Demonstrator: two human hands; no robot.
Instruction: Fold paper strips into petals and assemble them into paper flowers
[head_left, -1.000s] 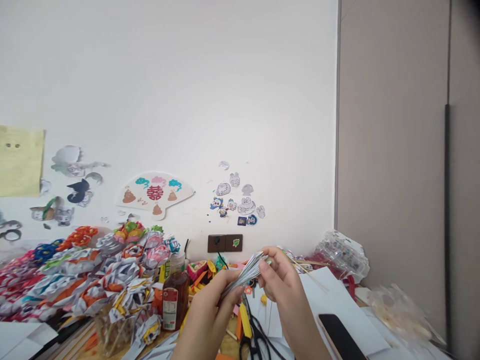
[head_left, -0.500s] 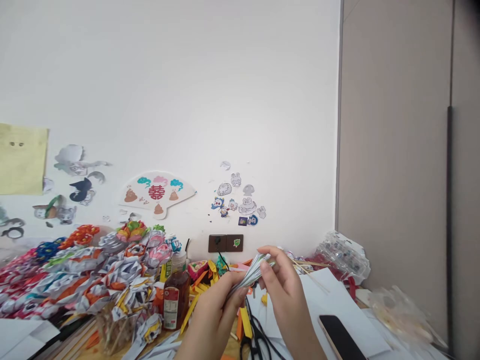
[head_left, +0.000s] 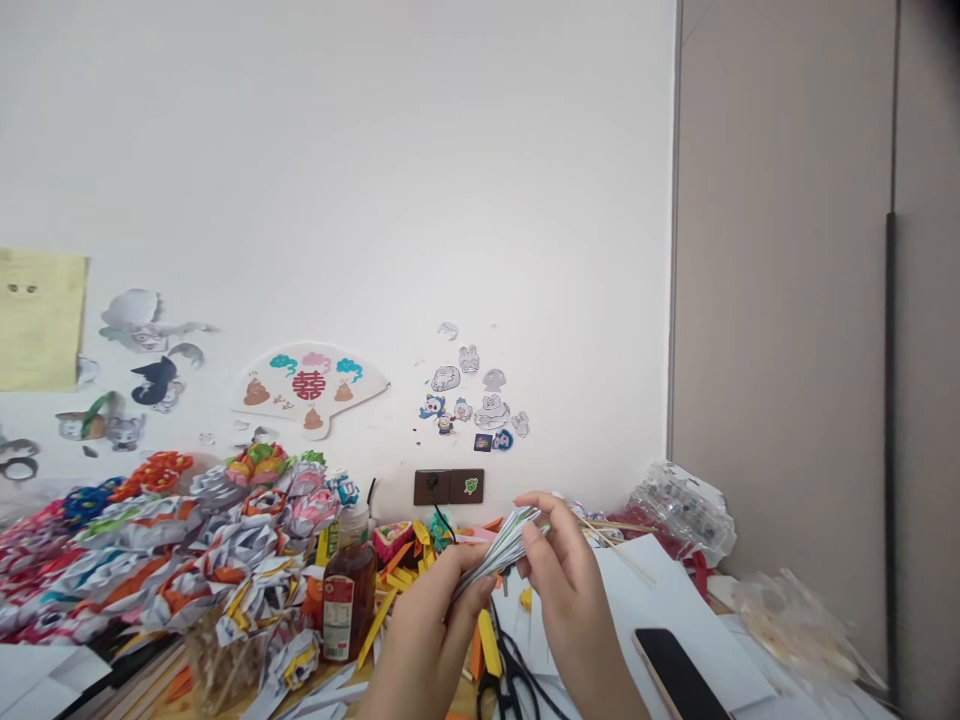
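A bundle of thin white paper strips (head_left: 501,548), some with green edges, slants upward to the right above the table. My left hand (head_left: 431,620) is closed round its lower end, thumb and fingers pressed on either side. The fingers of my right hand (head_left: 566,580) are bent round the upper end, with the thumb against it. Up there the strips spread a little apart. Below the hands lies a pair of black-handled scissors (head_left: 508,690), partly covered by a yellow paper strip (head_left: 489,645).
Many folded paper flowers (head_left: 247,540) are heaped on the left. A brown bottle (head_left: 349,600) stands beside them. On the right, a phone (head_left: 679,672) lies by white paper sheets (head_left: 649,580), with plastic packaging (head_left: 686,510) behind. A socket (head_left: 450,487) with a plugged-in cable is on the wall.
The view has shifted slightly to the right. The upper end of the strips looks a bit more fanned out; both hands keep nearly the same place and grip.
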